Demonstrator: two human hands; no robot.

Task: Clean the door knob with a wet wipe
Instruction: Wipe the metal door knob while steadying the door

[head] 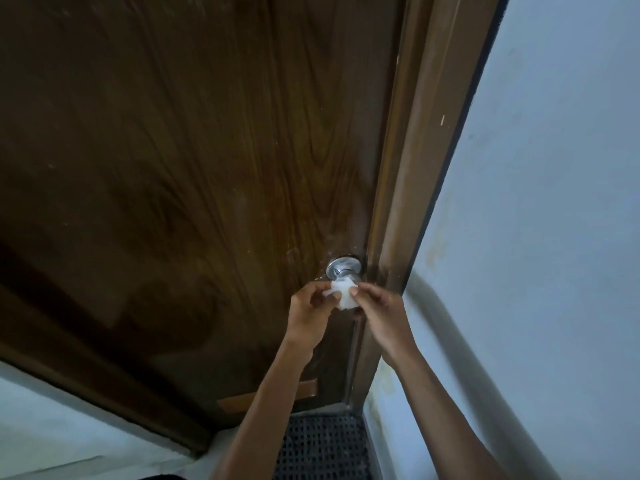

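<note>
A shiny metal door knob (343, 267) sticks out of a dark brown wooden door (194, 168), close to its right edge. Just below the knob, both hands hold a small white wet wipe (343, 293). My left hand (311, 315) pinches the wipe's left side with curled fingers. My right hand (377, 306) pinches its right side between thumb and fingertips. The wipe's top edge reaches the knob's underside; whether it touches is unclear. The knob's front part is hidden behind the wipe.
A brown door frame (412, 188) runs along the door's right edge, with a pale blue wall (540, 237) beside it. A dark perforated floor mat (322, 445) lies at the door's foot. Another pale wall (52, 427) shows at lower left.
</note>
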